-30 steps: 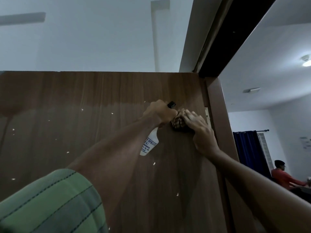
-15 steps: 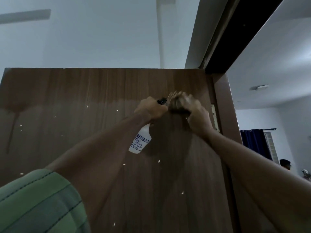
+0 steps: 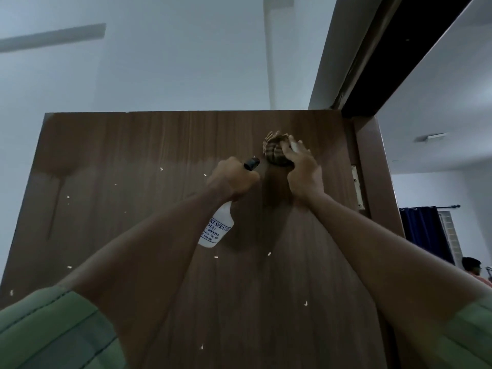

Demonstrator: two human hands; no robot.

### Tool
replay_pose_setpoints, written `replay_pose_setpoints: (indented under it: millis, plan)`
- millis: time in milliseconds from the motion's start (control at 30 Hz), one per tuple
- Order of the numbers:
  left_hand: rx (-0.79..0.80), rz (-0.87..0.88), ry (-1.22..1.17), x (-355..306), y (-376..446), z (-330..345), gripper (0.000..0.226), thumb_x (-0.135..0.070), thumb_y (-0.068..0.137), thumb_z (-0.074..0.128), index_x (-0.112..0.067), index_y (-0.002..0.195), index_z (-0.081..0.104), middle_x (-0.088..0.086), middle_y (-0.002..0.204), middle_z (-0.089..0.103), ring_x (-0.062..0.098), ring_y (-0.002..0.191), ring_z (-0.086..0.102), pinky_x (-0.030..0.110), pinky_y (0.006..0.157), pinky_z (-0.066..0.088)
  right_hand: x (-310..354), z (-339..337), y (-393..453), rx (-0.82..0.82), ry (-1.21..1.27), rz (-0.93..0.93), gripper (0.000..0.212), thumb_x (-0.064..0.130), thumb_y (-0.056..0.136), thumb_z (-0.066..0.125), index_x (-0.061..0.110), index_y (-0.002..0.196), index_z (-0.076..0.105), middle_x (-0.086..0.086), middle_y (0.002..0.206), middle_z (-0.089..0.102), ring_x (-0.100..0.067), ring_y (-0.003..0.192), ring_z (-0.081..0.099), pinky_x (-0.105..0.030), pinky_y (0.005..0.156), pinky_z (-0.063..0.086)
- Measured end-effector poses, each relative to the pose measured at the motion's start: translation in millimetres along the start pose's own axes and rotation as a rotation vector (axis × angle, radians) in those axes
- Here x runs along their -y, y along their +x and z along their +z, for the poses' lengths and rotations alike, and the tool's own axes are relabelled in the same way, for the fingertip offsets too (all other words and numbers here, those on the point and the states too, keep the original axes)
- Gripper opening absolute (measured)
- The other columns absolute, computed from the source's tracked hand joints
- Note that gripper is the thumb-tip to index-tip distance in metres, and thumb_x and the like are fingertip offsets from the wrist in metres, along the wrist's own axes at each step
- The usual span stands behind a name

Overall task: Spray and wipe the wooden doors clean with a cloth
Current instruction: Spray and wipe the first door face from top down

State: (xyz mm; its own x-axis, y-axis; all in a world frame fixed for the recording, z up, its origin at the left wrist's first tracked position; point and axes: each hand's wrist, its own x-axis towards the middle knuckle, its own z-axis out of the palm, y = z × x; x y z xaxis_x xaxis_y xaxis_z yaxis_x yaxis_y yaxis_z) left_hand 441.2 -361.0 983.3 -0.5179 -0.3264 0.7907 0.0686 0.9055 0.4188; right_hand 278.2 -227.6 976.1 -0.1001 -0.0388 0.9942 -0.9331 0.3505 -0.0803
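Observation:
A dark brown wooden door [image 3: 149,198] fills the middle of the view, its top band wet and darker, with drip streaks at the left and small pale flecks. My left hand [image 3: 234,178] grips a white spray bottle [image 3: 216,227] with a black nozzle, held up against the door. My right hand [image 3: 302,171] holds a bunched striped brown cloth [image 3: 274,149] pressed on the door near its upper right corner, just right of the bottle's nozzle.
The door frame [image 3: 378,187] with a metal hinge [image 3: 356,186] stands at the right. Beyond it lies another room with a dark blue curtain [image 3: 423,230] and a seated person [image 3: 472,267]. White wall and ceiling rise above the door.
My right hand has pushed the cloth upward on the door, closer to its top edge. The left hand with the bottle has stayed beside it, and the view has tilted up.

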Motion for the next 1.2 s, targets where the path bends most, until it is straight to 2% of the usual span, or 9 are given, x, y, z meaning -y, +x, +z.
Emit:
replay_pose_setpoints:
  millis: [67, 200, 333, 433, 633, 767, 833, 1067, 1200]
  plan:
    - [0.004, 0.016, 0.014, 7.0, -1.2, -6.1, 0.022, -0.035, 0.093, 0.072, -0.013, 0.096, 0.068, 0.010, 0.088, 0.074, 0.020, 0.064, 0.067, 0.037, 0.063, 0.060, 10.3, 13.8, -8.4, -0.042, 0.003, -0.002, 0.085, -0.023, 0.084, 0.037, 0.021, 0.156, 0.043, 0.001, 0.168, 0.029, -0.020, 0.157, 0.018, -0.043, 0.129, 0.016]
    - [-0.016, 0.033, 0.043, 19.4, -5.1, -15.9, 0.029, -0.045, 0.091, 0.073, -0.016, 0.091, 0.072, 0.008, 0.081, 0.074, 0.021, 0.058, 0.066, 0.038, 0.059, 0.061, 7.4, 29.5, -66.4, 0.188, -0.053, -0.382, 0.091, -0.026, 0.081, 0.040, 0.021, 0.158, 0.039, 0.000, 0.166, 0.032, -0.021, 0.156, 0.022, -0.031, 0.129, 0.006]
    - [-0.029, 0.038, 0.070, 25.7, -8.0, -20.8, 0.025, -0.038, 0.093, 0.072, -0.014, 0.089, 0.068, 0.013, 0.083, 0.074, 0.022, 0.059, 0.066, 0.048, 0.065, 0.064, 0.2, 22.8, 8.2, 0.194, -0.007, -0.214, 0.085, -0.015, 0.084, 0.036, 0.030, 0.157, 0.042, 0.002, 0.168, 0.029, -0.022, 0.158, 0.018, -0.047, 0.129, 0.017]
    - [-0.029, 0.032, 0.049, 27.4, -12.0, -19.6, 0.023, -0.035, 0.095, 0.071, -0.014, 0.088, 0.065, 0.012, 0.082, 0.072, 0.024, 0.064, 0.066, 0.051, 0.071, 0.064, 27.7, 29.8, 18.3, 0.094, -0.065, -0.106, 0.089, -0.024, 0.081, 0.035, 0.021, 0.157, 0.041, 0.000, 0.168, 0.027, -0.025, 0.158, 0.016, -0.043, 0.126, 0.017]
    - [-0.044, 0.031, 0.004, 17.2, -18.3, -16.5, 0.022, -0.040, 0.092, 0.073, -0.018, 0.092, 0.072, 0.006, 0.082, 0.075, 0.026, 0.069, 0.074, 0.048, 0.068, 0.066, 5.3, 51.0, -34.5, 0.274, -0.154, -0.479, 0.097, -0.022, 0.078, 0.039, 0.027, 0.161, 0.031, -0.002, 0.168, 0.029, -0.026, 0.157, 0.021, -0.052, 0.125, 0.028]
    - [-0.032, 0.033, 0.016, 10.9, -20.1, -12.6, 0.020, -0.037, 0.094, 0.071, -0.017, 0.091, 0.070, 0.006, 0.081, 0.073, 0.021, 0.063, 0.068, 0.048, 0.069, 0.064, 3.7, 24.2, 10.6, 0.128, -0.211, -0.267, 0.092, -0.023, 0.075, 0.036, 0.020, 0.157, 0.042, -0.006, 0.167, 0.031, -0.031, 0.158, 0.009, -0.051, 0.128, 0.013]
    - [-0.022, 0.039, 0.036, 8.2, -24.6, -5.5, 0.021, -0.035, 0.095, 0.069, -0.015, 0.088, 0.068, 0.006, 0.080, 0.072, 0.021, 0.065, 0.069, 0.046, 0.069, 0.064, 12.1, 16.5, -2.3, 0.064, -0.272, -0.218, 0.087, -0.018, 0.078, 0.043, 0.021, 0.155, 0.044, -0.005, 0.164, 0.036, -0.034, 0.153, 0.020, -0.053, 0.120, 0.024]
    - [0.009, 0.005, 0.036, -9.6, -27.5, 26.5, 0.029, -0.044, 0.090, 0.072, -0.015, 0.087, 0.068, 0.006, 0.086, 0.073, 0.026, 0.076, 0.074, 0.043, 0.069, 0.065, -48.9, -5.9, -76.1, 0.043, -0.351, -0.469, 0.058, 0.001, 0.093, 0.042, 0.024, 0.144, 0.059, -0.001, 0.151, 0.053, -0.026, 0.109, 0.050, -0.043, 0.095, 0.039]
    - [0.000, 0.016, 0.061, -19.0, -24.3, 31.4, 0.027, -0.041, 0.090, 0.070, -0.015, 0.085, 0.062, 0.006, 0.088, 0.069, 0.026, 0.080, 0.071, 0.036, 0.067, 0.059, -63.8, -23.7, -57.9, -0.161, -0.228, -0.038, 0.063, -0.016, 0.086, 0.050, 0.020, 0.135, 0.065, -0.003, 0.145, 0.060, -0.029, 0.106, 0.049, -0.046, 0.094, 0.044]
